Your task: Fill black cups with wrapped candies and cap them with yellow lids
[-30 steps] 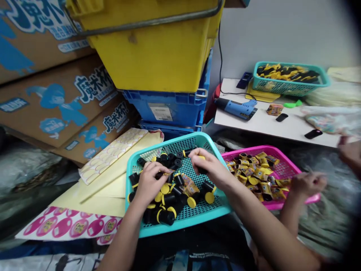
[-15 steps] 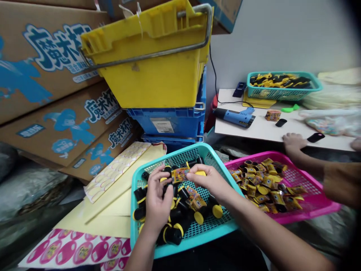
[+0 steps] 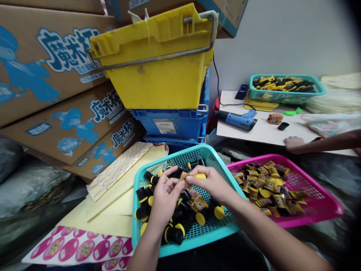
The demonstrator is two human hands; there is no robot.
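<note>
Head view: what are the two hands on?

They meet above a teal plastic basket (image 3: 184, 242). Between them is a small printed foil packet (image 3: 186, 180), orange and yellow, held up over the basket's middle.

Are the fingers open or closed?

Closed on it, both sides. The left hand (image 3: 166, 199) pinches one edge of the packet, and the right hand (image 3: 211, 184) pinches the other, just beside a yellow lid (image 3: 200, 175).

What's in the basket under them?

A heap of black cylinders with yellow rims, like this one (image 3: 174, 235), with loose yellow lids such as this one (image 3: 219, 213) and a few more packets (image 3: 199, 203).

And to the right?

A pink plastic basket (image 3: 318, 214) just beside the teal one, holding many packets on yellow-capped containers (image 3: 270, 188). Beyond it, another person's hand (image 3: 293, 144) rests at the edge of a white table (image 3: 254, 131).

Anything to the left?

A sheet of pink round labels (image 3: 76, 246) lies on yellow backing paper (image 3: 113, 214), near the basket.
</note>
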